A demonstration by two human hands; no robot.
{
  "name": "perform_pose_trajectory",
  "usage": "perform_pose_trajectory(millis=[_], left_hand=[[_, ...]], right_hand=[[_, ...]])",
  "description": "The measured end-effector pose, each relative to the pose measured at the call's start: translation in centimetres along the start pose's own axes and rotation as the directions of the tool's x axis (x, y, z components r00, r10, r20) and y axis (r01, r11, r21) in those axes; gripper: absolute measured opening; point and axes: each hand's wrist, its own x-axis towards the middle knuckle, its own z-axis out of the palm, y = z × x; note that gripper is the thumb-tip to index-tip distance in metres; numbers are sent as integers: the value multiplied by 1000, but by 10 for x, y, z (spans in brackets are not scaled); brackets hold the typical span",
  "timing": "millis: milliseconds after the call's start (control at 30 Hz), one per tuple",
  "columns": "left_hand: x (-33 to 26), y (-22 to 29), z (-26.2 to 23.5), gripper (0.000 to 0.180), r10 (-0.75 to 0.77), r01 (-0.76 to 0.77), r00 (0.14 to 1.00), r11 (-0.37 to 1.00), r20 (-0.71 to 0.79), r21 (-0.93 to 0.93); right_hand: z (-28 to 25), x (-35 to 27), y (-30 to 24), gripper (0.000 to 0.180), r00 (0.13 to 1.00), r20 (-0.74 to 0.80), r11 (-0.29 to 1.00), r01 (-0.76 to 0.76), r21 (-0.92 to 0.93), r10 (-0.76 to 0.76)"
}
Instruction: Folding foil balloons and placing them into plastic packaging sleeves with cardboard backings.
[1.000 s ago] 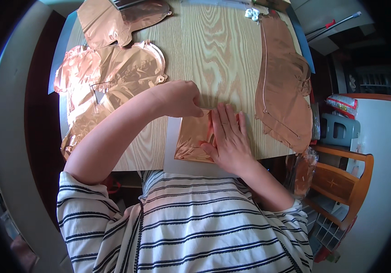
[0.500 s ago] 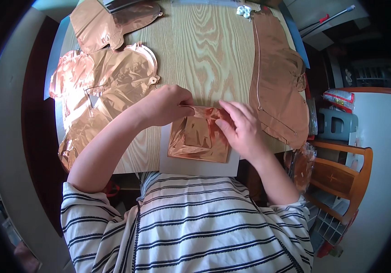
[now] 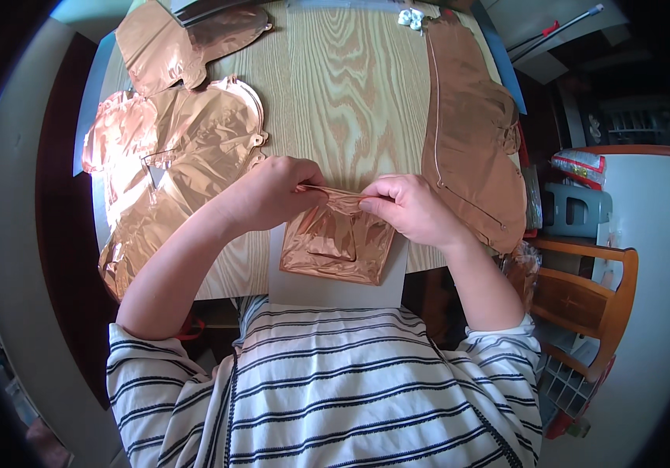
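Two hands are on one folded square of copper-coloured foil (image 3: 336,251), which sits over the grey board (image 3: 335,295), turned slightly out of line with it and leaving a bare strip along the board's near side. The left hand (image 3: 276,191) pinches the foil's far edge near its left corner between thumb and fingers; the right hand (image 3: 417,204) pinches the same edge farther right, thumb uppermost. A gap separates the hands. Whether that edge is raised off the board I cannot tell.

The foil looks very light, limp and slick, in several thin layers likely to slide over one another and crease or tear if tugged. Wide pinches through all the layers at the folded far edge and corners should serve best; a grip on the wrinkled middle would probably pull up only the top sheet.

Beyond the board runs the wood-grain table (image 3: 327,93). Left of the board lies a wide, crumpled foil piece (image 3: 214,125), and beyond it, far left of the board, another foil piece (image 3: 155,51). Right of the board a long, duller foil piece (image 3: 475,125) is spread out. Small white objects (image 3: 411,19) lie far beyond the board, to its right. Off the table, right of the board, stands a wooden chair (image 3: 622,304).
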Motion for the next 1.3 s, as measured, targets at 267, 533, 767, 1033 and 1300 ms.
perform_pose_trajectory(millis=[267, 533, 767, 1033, 1300], left_hand=[[-5, 1, 4, 21, -16, 15, 999, 999, -35, -28], [-7, -2, 5, 22, -24, 23, 999, 998, -28, -53], [-6, -1, 5, 22, -39, 37, 999, 998, -27, -58], [-6, 4, -1, 26, -77, 77, 997, 997, 18, 2], [3, 2, -9, 26, 77, -79, 989, 997, 127, 5]], right_hand=[[-3, 2, 8, 18, 987, 92, 959, -149, 242, 130], [-5, 1, 13, 21, 983, 144, 975, -142, 168, 118], [-3, 0, 12, 22, 987, 107, 967, -141, 211, 120], [1, -1, -4, 18, 992, 90, 973, -106, 207, 89], [3, 2, -1, 16, 988, 153, 957, -80, 279, 38]])
